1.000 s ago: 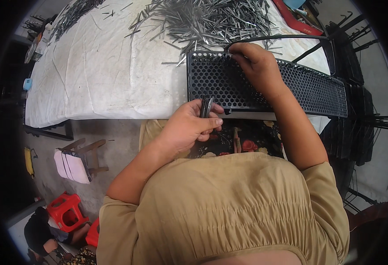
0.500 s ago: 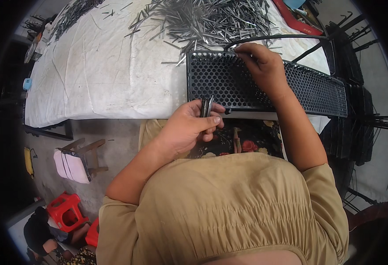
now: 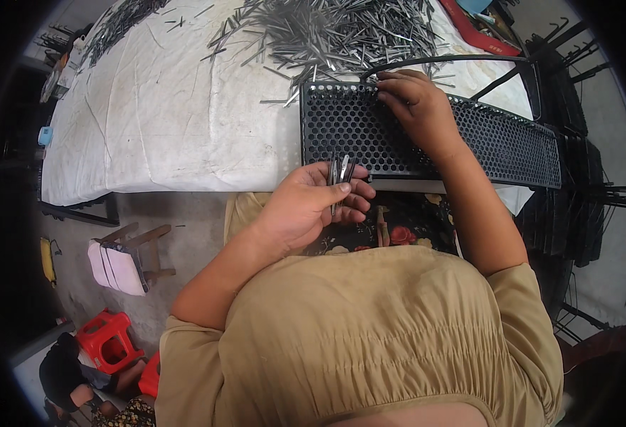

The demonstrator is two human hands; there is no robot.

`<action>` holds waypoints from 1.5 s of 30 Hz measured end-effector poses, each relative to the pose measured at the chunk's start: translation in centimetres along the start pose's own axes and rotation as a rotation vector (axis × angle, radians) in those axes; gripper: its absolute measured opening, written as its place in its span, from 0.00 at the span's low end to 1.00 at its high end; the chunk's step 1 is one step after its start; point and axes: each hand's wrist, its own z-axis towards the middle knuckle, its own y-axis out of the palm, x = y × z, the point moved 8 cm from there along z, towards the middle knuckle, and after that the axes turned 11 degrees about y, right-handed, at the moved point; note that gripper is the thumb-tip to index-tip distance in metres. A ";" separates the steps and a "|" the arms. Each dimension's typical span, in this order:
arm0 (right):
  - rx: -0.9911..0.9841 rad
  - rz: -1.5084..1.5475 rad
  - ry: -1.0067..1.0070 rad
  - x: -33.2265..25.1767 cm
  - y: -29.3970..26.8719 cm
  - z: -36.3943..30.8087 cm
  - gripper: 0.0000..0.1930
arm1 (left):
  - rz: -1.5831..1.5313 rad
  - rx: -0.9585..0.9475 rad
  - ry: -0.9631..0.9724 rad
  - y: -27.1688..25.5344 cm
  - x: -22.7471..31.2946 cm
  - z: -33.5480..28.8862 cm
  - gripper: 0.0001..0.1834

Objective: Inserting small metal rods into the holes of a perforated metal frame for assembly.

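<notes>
My left hand [image 3: 301, 204] is closed around a small bunch of slim metal strips [image 3: 341, 171], held upright between thumb and fingers at the near left corner of a black perforated rack [image 3: 341, 132]. The rack lies along the table's near edge, its top full of round holes. Over its far side, my right hand [image 3: 421, 107] has thumb and fingertips brought together close to the far rim. Whatever sits in that pinch is too small to make out. Beyond the rack spreads a large heap of similar strips [image 3: 320, 35], dark and silvery.
A white cloth [image 3: 163, 107] covers the table. A red tray [image 3: 477, 32] lies at the far right, and a black curved bar [image 3: 455, 60] rises behind the rack. Dark racks stand to the right. A padded stool [image 3: 117, 265], a red stool [image 3: 108, 340] and another person [image 3: 64, 370] are at lower left.
My left fingers have loosened and spread a little, and the strips in them have fanned and shifted. The right hand has moved slightly at the rack's far rim.
</notes>
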 end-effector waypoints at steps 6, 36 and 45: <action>0.060 0.078 0.054 -3.6 -1.6 -1.8 0.10 | 0.037 0.023 -0.015 -0.1 0.4 -0.2 0.17; -0.377 0.947 0.622 -4.8 0.7 -4.9 0.09 | 0.049 -0.057 -0.223 1.5 -0.5 -0.4 0.12; 0.186 0.371 0.424 2.9 -4.1 -2.1 0.08 | 1.427 0.005 0.740 3.2 6.4 -1.2 0.20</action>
